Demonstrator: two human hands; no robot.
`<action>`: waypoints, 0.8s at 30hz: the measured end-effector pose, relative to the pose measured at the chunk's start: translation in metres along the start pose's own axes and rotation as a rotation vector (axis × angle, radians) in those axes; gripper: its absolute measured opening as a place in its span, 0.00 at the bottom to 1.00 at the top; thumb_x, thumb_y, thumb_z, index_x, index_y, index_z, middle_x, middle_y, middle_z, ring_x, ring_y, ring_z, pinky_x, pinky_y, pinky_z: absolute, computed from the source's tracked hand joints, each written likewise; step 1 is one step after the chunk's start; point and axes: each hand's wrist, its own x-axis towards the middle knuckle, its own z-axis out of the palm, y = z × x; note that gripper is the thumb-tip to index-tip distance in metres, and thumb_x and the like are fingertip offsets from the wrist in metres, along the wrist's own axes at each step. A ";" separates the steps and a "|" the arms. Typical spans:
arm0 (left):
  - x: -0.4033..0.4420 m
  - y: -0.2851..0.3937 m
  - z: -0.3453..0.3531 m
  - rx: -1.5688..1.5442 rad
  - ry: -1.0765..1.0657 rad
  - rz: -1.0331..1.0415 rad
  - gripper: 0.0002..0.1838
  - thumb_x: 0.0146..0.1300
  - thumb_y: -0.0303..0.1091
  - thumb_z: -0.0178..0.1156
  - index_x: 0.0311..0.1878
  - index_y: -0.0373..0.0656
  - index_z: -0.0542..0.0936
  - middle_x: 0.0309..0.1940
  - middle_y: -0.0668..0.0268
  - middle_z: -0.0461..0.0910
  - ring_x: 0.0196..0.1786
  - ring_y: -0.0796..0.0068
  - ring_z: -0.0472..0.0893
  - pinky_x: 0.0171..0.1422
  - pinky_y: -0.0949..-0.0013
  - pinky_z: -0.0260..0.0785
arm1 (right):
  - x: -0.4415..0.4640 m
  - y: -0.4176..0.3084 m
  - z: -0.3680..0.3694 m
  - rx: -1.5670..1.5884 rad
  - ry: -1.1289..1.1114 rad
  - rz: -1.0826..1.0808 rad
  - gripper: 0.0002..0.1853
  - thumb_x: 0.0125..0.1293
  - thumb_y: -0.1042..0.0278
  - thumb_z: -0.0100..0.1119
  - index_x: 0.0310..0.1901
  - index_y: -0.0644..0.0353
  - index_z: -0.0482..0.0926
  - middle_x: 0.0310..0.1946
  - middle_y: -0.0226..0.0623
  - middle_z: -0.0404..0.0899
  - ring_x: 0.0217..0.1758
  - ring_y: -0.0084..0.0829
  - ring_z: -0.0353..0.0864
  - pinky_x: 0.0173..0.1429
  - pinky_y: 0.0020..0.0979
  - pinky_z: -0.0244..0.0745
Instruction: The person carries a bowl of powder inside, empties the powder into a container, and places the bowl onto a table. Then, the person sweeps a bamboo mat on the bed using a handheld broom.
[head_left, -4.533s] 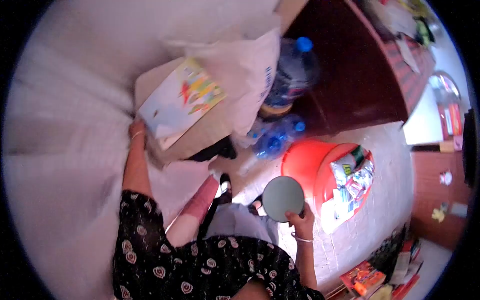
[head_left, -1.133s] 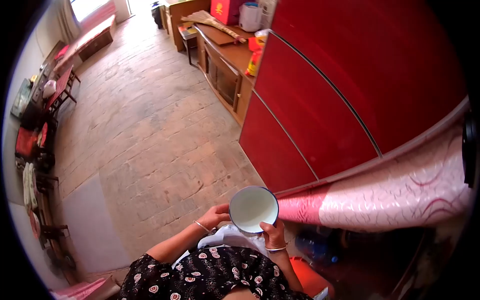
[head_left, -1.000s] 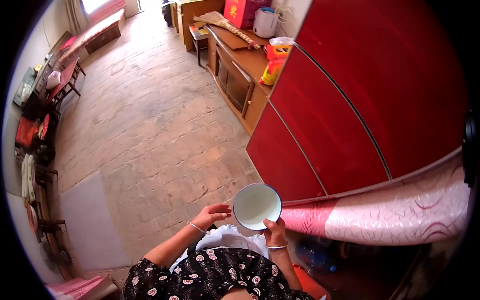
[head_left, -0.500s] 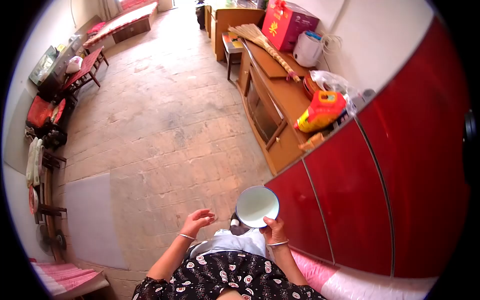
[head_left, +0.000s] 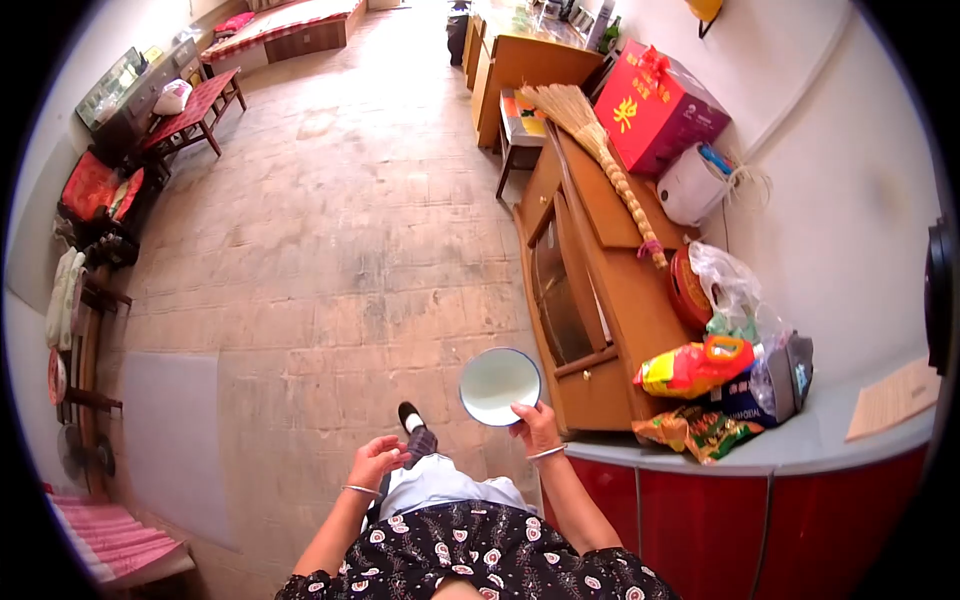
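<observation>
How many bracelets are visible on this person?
2: one bracelet on the wrist of the left hand, the other bracelet on the wrist of the right hand, which holds the bowl.

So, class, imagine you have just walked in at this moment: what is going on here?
A person in a black patterned top is holding a pale bowl with a blue rim in the right hand, thumb over its edge. The left hand is held out, open and apart from the bowl. One dark shoe shows on the tiled floor. To the right is a wooden cabinet with a straw broom lying on it.
</observation>
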 end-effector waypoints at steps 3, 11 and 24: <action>0.052 0.056 -0.010 -0.012 0.003 0.063 0.20 0.55 0.27 0.55 0.52 0.33 0.68 0.45 0.54 0.75 0.44 0.61 0.79 0.49 0.64 0.72 | 0.059 0.001 0.011 -0.008 0.174 -0.009 0.12 0.48 0.66 0.64 0.32 0.63 0.75 0.19 0.31 0.73 0.15 0.22 0.68 0.18 0.23 0.63; 0.188 0.205 -0.034 0.022 0.023 0.161 0.19 0.55 0.28 0.56 0.51 0.36 0.70 0.43 0.59 0.77 0.42 0.67 0.80 0.44 0.69 0.72 | 0.181 0.005 -0.001 -0.093 0.474 0.173 0.13 0.45 0.62 0.66 0.24 0.64 0.75 0.14 0.34 0.73 0.10 0.24 0.69 0.12 0.21 0.62; 0.406 0.284 -0.047 0.195 0.399 -0.102 0.17 0.53 0.26 0.55 0.48 0.32 0.71 0.37 0.58 0.77 0.31 0.70 0.80 0.31 0.72 0.72 | 0.451 -0.114 0.041 -0.181 0.460 0.250 0.13 0.45 0.65 0.66 0.25 0.65 0.75 0.14 0.35 0.73 0.10 0.26 0.70 0.10 0.24 0.63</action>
